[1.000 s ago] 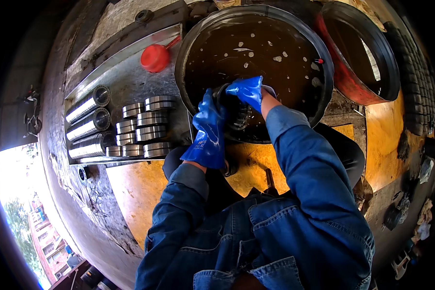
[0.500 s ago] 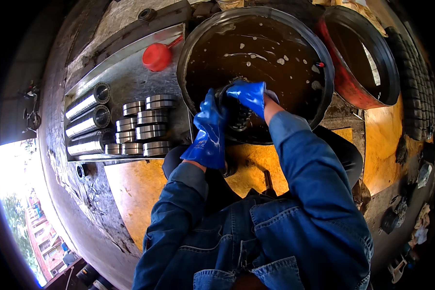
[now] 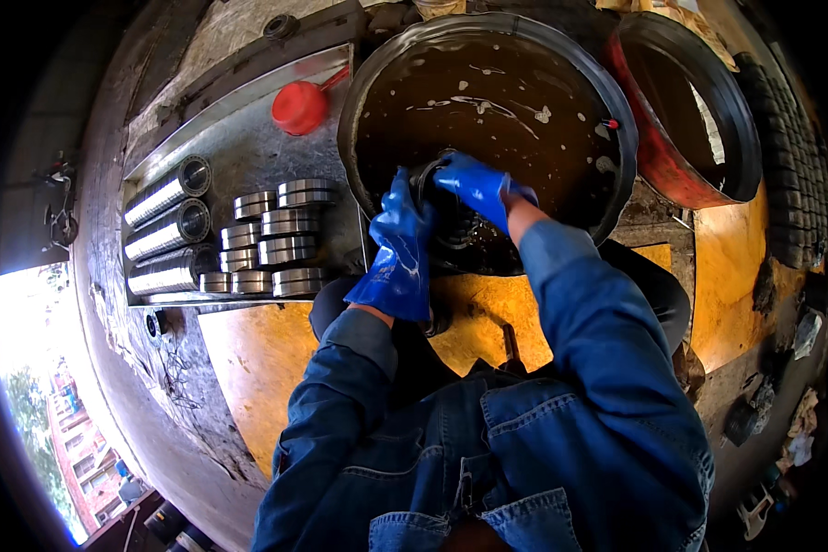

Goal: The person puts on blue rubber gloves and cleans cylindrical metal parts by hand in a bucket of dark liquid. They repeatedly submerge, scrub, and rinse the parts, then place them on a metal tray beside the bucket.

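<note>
Over the near side of a large round basin (image 3: 624, 129) of dark brown liquid, both of my hands are in blue rubber gloves. My left hand (image 3: 397, 253) is wrapped round the left side of a dark, wet bearing ring (image 3: 422, 181), which is held on edge. My right hand (image 3: 474, 188) is closed at the ring's right side, its fingertips against or inside the opening; whether it also grips something small is hidden. Just below the right hand are dark ridged metal parts (image 3: 462, 232) at the basin's near edge, partly in shadow.
Left of the basin, a metal tray (image 3: 239, 152) carries a red ladle (image 3: 299, 108), stacked shiny bearing rings (image 3: 288, 248) and long rows of bearings (image 3: 167, 191). A red drum-like ring (image 3: 658, 152) stands at the right, beside dark stacked parts (image 3: 791, 166). Yellow board (image 3: 258, 359) covers the floor.
My right hand has shifted slightly, its wrist tilting a little down and right. The left hand keeps its hold on the ring. Foam on the liquid has drifted.
</note>
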A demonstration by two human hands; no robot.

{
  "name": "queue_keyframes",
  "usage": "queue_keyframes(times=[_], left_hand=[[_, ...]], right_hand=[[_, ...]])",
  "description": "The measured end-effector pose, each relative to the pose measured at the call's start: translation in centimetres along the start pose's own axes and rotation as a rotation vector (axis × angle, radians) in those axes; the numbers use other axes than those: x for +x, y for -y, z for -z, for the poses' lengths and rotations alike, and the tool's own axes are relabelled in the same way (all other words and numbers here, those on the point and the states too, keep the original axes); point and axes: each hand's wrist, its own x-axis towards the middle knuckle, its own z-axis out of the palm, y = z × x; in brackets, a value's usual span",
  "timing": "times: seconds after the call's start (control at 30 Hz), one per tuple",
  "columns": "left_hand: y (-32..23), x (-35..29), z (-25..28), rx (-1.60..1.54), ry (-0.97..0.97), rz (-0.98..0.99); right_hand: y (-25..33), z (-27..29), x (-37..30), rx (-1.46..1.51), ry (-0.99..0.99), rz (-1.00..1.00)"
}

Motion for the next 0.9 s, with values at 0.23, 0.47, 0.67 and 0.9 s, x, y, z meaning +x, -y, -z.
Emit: queue_keyframes(times=[0.23, 0.47, 0.67, 0.9], left_hand=[[-2.0, 0.2, 0.4, -0.026, 0.033, -0.015], [-0.6, -0.5, 0.9, -0.025, 0.048, 0.031], [-0.8, 0.1, 0.4, 0.012, 0.085, 0.078], [0.5, -0.7, 0.6, -0.030, 0.044, 0.058]], right_hand=[[-5.8, -6.4, -0.8, 0.483, -0.274, 0.103], [-0.4, -3.4, -2.4, 0.164, -0.168, -0.204], [-0.5, -2.2, -1.1, 0.321, 0.001, 0.107], [0.8, -6.8, -6.5, 0.040, -0.329, -0.347]])
